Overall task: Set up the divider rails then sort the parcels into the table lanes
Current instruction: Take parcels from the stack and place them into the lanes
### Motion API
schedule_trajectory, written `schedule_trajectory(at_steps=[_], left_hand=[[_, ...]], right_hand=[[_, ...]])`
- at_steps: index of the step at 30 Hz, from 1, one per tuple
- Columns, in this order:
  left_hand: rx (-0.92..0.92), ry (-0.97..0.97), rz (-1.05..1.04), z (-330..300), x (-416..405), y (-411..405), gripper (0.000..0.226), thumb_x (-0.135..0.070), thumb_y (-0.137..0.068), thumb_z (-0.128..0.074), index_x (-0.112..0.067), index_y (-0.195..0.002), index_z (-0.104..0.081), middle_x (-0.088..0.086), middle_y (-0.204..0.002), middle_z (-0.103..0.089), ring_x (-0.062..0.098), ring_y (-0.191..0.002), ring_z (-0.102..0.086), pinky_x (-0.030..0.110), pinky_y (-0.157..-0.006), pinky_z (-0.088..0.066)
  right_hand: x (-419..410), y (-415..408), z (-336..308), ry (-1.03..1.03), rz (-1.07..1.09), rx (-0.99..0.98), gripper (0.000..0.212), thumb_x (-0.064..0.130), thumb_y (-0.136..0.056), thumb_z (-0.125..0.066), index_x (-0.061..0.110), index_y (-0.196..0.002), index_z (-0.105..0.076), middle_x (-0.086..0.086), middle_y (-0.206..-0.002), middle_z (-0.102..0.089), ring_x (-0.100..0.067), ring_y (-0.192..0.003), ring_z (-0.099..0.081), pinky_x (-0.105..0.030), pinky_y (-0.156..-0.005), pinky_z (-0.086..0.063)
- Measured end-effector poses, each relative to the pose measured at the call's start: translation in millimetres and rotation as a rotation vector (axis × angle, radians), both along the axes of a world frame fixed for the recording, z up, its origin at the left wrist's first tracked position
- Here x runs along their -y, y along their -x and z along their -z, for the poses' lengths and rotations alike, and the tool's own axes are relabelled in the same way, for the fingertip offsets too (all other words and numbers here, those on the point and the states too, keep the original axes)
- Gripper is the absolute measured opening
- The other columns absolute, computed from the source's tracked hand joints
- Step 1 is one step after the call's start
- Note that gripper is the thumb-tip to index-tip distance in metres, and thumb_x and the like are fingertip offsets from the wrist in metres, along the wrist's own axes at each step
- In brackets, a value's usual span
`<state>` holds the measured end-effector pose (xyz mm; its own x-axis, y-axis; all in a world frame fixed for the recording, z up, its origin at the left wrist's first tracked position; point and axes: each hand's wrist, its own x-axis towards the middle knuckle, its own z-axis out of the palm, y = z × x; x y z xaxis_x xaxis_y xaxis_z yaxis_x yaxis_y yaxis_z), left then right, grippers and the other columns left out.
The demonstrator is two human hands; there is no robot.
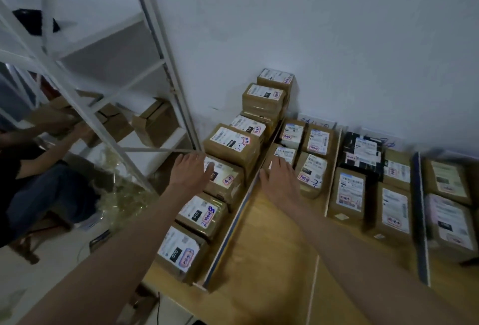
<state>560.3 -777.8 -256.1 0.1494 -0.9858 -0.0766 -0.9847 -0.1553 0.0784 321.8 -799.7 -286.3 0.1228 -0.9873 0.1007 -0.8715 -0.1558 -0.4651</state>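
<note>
Brown labelled parcels fill lanes on a wooden table (272,260). My left hand (190,170) lies flat, fingers straight, on the left side of a parcel (225,179) in the leftmost lane. My right hand (278,177) reaches over the first divider rail (233,234), its straight fingers touching a small parcel (286,154) in the second lane. A thin pale rail (333,177) and a dark rail (420,215) bound the lanes further right. A black-wrapped parcel (363,153) sits in the third lane.
A white metal shelving frame (160,60) with cardboard boxes (153,122) stands to the left against the white wall. Another person (31,177) sits low at the left by the shelves. Stacked parcels (264,99) rise at the far end of the leftmost lane.
</note>
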Motion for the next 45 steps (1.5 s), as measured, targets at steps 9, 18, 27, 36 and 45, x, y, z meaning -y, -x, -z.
schedule_trajectory(at_steps=[9,18,27,36,45], left_hand=[[-0.025,-0.006,0.186,25.8,101.8,-48.8,0.046,-0.043,-0.102,-0.030,-0.014,-0.132,-0.049,0.008,-0.136,-0.052,0.027,-0.127,-0.050,0.047,-0.114,-0.032],[-0.104,-0.072,0.201,59.9,167.7,-76.9,0.050,-0.047,-0.102,-0.031,-0.015,-0.139,-0.041,0.012,-0.142,-0.049,0.030,-0.130,-0.048,0.050,-0.112,-0.034],[-0.381,-0.173,0.103,80.8,181.4,-67.0,0.047,-0.046,-0.104,-0.033,-0.008,-0.129,-0.044,0.014,-0.113,-0.065,0.032,-0.102,-0.064,0.044,-0.092,-0.050],[-0.846,0.079,0.038,61.7,160.6,-67.2,0.050,-0.047,-0.101,-0.042,-0.016,-0.140,-0.039,0.009,-0.135,-0.055,0.027,-0.119,-0.057,0.051,-0.094,-0.053],[-0.947,0.287,0.027,-5.2,178.7,-53.9,0.029,-0.038,-0.103,-0.043,-0.016,-0.123,-0.045,0.002,-0.116,-0.058,0.017,-0.104,-0.059,0.034,-0.088,-0.054]], right_hand=[[54.2,-55.1,15.9,-0.108,0.196,-0.032,0.043,0.038,-0.100,-0.043,0.011,-0.134,-0.042,-0.008,-0.131,-0.052,-0.026,-0.120,-0.053,-0.043,-0.100,-0.047],[96.8,-103.5,35.1,-0.278,0.352,0.124,0.057,0.039,-0.104,-0.036,0.012,-0.151,-0.017,-0.015,-0.147,-0.039,-0.034,-0.127,-0.050,-0.050,-0.096,-0.047],[122.0,-113.5,48.9,-0.414,0.477,0.493,0.046,0.026,-0.104,-0.041,0.007,-0.144,-0.032,-0.016,-0.128,-0.059,-0.030,-0.112,-0.060,-0.037,-0.086,-0.052],[111.0,-100.3,13.6,-0.284,0.423,0.738,0.061,0.021,-0.096,-0.060,0.022,-0.149,-0.029,-0.002,-0.128,-0.060,-0.019,-0.116,-0.059,-0.030,-0.084,-0.055],[94.5,-87.2,-42.1,-0.404,0.335,0.706,0.027,0.042,-0.098,-0.055,0.016,-0.104,-0.050,-0.006,-0.111,-0.063,-0.016,-0.091,-0.064,-0.021,-0.062,-0.053]])
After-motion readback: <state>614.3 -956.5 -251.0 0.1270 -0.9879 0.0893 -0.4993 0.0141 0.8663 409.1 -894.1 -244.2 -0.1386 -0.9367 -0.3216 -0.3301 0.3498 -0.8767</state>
